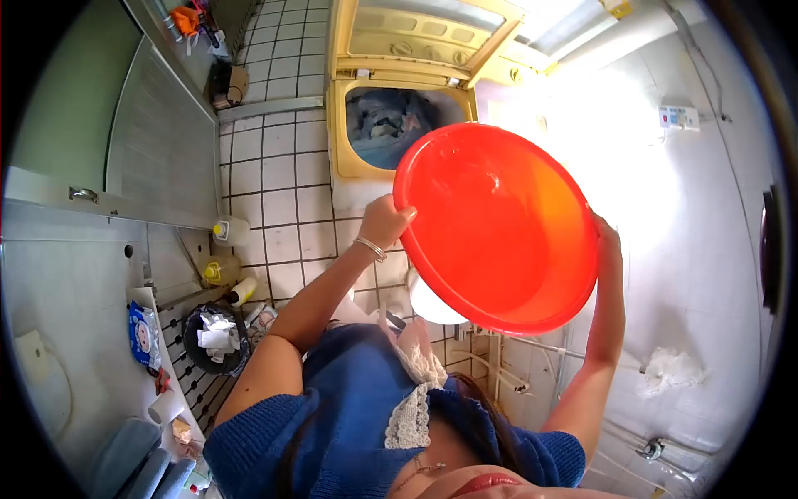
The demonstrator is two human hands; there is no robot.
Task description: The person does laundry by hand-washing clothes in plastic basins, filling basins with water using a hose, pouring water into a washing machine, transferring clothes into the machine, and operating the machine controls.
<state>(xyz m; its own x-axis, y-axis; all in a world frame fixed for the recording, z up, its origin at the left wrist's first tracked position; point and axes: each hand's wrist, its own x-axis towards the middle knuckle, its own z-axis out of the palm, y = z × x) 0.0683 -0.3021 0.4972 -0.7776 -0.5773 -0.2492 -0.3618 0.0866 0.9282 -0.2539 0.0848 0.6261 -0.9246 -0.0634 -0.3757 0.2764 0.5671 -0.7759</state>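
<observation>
A large red plastic basin [490, 233] is held up in front of me, tilted so that its inside faces the camera; nothing shows in it. My left hand [386, 226] grips its rim on the left side, thumb over the edge. On the opposite side my right hand [606, 237] holds the rim, its fingers mostly hidden behind the basin. Just beyond the basin stands a yellow washing machine [338, 137] with its lid [420, 41] raised. Wet-looking laundry [391, 116] lies in its tub, and the basin's edge overlaps the tub's near right corner in view.
A trash bin [193, 353] with crumpled paper stands at the lower left, near several bottles [231, 231] on the tiled floor [287, 191]. A cabinet door [162, 133] is at the left. Pipes [540, 345] run along the right wall below a socket [679, 117].
</observation>
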